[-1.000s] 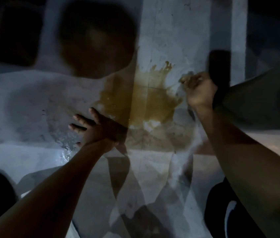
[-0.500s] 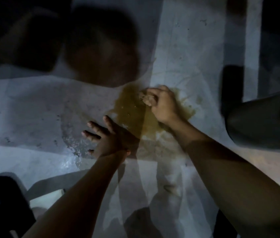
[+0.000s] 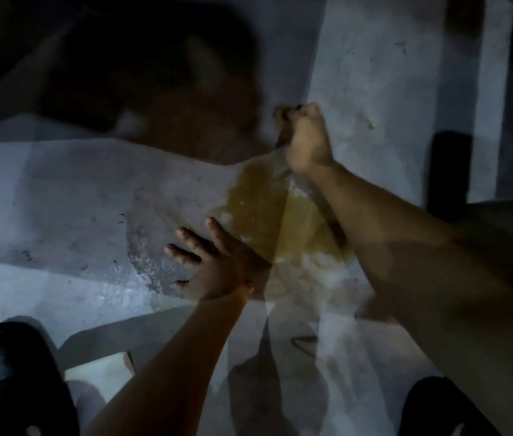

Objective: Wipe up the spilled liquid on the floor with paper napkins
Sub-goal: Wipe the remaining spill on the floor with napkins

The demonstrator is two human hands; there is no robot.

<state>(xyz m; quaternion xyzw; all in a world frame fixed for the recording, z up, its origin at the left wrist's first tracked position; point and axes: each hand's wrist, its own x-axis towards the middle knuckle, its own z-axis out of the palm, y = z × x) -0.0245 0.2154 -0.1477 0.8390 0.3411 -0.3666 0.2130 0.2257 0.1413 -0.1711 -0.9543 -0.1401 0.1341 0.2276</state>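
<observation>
No readable text, label, brand, number or sign shows on anything here.

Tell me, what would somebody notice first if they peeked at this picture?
Probably the yellow-brown puddle spread over the pale floor in the middle. Next, the right hand at the puddle's far edge, gripping a soggy crumpled napkin. The left hand lies flat with fingers spread on the floor, at the puddle's near-left edge.
</observation>
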